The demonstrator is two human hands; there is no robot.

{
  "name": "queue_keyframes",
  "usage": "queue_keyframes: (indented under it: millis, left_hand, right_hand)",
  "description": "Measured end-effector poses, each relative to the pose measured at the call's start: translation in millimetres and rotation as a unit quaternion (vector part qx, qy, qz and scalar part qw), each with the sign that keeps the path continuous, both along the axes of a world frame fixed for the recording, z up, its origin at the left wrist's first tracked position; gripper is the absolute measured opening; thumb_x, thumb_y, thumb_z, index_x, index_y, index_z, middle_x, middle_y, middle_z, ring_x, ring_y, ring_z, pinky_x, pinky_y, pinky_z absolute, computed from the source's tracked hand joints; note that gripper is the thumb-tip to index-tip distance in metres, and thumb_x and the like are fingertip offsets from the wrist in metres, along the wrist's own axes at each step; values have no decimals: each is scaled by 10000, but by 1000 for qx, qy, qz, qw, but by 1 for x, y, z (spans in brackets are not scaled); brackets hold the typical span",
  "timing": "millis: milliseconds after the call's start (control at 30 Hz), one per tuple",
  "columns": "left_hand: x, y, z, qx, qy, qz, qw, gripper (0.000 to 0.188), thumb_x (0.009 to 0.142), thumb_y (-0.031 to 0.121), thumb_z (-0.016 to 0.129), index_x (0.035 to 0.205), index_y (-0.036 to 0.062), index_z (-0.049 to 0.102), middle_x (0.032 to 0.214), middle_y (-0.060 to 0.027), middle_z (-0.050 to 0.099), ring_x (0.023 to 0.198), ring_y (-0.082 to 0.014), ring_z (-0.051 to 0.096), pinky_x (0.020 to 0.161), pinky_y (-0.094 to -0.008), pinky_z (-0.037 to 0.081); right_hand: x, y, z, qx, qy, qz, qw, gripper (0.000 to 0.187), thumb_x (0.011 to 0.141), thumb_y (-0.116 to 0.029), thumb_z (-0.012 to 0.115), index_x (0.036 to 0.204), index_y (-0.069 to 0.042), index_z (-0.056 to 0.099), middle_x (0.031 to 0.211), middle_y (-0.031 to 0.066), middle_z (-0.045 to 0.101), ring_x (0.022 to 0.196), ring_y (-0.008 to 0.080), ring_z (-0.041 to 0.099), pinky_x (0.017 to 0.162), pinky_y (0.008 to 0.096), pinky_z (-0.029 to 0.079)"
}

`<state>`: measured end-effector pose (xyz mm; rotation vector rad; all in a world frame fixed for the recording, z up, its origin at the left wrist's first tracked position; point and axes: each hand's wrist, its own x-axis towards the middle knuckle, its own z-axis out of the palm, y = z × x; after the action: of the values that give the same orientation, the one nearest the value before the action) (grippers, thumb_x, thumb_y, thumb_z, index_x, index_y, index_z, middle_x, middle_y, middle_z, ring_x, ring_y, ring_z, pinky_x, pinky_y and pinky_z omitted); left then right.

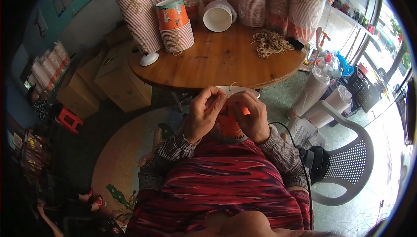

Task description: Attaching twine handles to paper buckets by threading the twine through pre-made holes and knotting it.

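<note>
In my lap an orange paper bucket (230,126) with a white rim rests tilted against my striped red clothing. A short piece of pale twine (233,85) stands up at its far rim, between my hands. My left hand (204,112) is closed in a pinch of thumb and forefinger at the rim's left side. Close beside it, my right hand (253,117) has its fingers curled over the rim's right side. What lies between the fingertips of either hand is too small to make out. Both hands partly cover the bucket.
Beyond my lap, a round wooden table (208,63) carries tall bucket stacks (137,15), a white bucket on its side (217,18), a twine heap (271,44) and a white lid (149,59). Cardboard boxes (121,80) stand left; a grey plastic chair (347,163) stands right.
</note>
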<state>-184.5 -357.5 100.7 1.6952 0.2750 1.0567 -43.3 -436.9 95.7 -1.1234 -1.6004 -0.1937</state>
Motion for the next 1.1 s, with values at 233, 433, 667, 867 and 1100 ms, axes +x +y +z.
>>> queue_keyframes:
  millis: [233, 433, 667, 867, 1100]
  left_hand:
    - [3, -2, -2, 19, -37, 11, 999, 53, 945, 58, 522, 953, 6, 528, 779, 31, 507, 689, -11, 466, 620, -163, 402]
    - [5, -3, -3, 83, -25, 47, 995, 33, 939, 44, 526, 940, 11, 522, 785, 22, 492, 692, -20, 462, 624, -171, 403]
    - [4, -4, 0, 74, -17, 62, 995, 96, 910, 54, 586, 980, -8, 610, 866, -38, 612, 815, -72, 572, 717, -207, 467]
    - [3, 2, -3, 132, -11, 63, 989, 123, 877, 27, 616, 989, -14, 643, 921, -55, 633, 882, -105, 587, 782, -226, 465]
    - [3, -5, 2, 60, -21, 68, 996, 119, 860, 25, 639, 973, -12, 648, 914, -46, 639, 869, -100, 591, 780, -224, 470]
  right_hand:
    - [-7, -8, 3, -132, 163, 18, 978, 121, 789, -25, 635, 899, -25, 584, 814, 119, 619, 780, 292, 619, 677, 353, 498]
    - [-4, -2, -5, -111, 126, 17, 986, 114, 820, -41, 628, 929, -26, 596, 828, 126, 631, 745, 283, 627, 688, 350, 497]
    - [-11, -4, 0, -98, 227, 40, 968, 68, 849, -27, 633, 898, -3, 592, 745, 50, 629, 652, 101, 600, 604, 231, 476]
    - [-9, -3, -1, -106, 269, 57, 956, 60, 868, -43, 622, 897, -1, 592, 746, 28, 629, 696, 61, 606, 634, 209, 485]
    - [-7, -1, -3, -117, 301, 87, 943, 78, 870, -64, 633, 894, 0, 595, 735, 5, 623, 655, 50, 576, 597, 195, 464]
